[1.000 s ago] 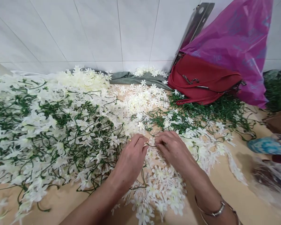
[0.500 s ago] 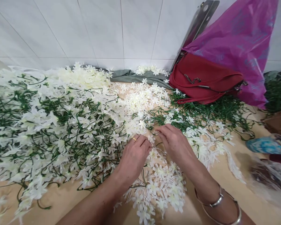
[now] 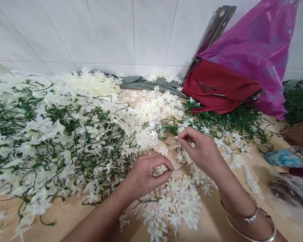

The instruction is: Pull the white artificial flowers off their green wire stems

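Note:
My left hand, with a ring on one finger, has thumb and forefinger pinched on the end of a thin dark green artificial stem. The stem curves up and right from the fingertips. Just above and to the right, my right hand pinches a small pale flower piece, mostly hidden by the fingertips. Loose white artificial flowers lie below the hands on the tan table. Left of them rises a large heap of white flowers on green stems.
More loose white petals lie behind the hands. Bare green stems are piled at the right under a red handbag and a purple plastic bag. A blue-and-white item and a clear plastic bag lie far right. Tiled wall behind.
My hands have moved apart: the right one up and right with a small pale piece in its fingertips, the left one slightly down and right, pinching a stem.

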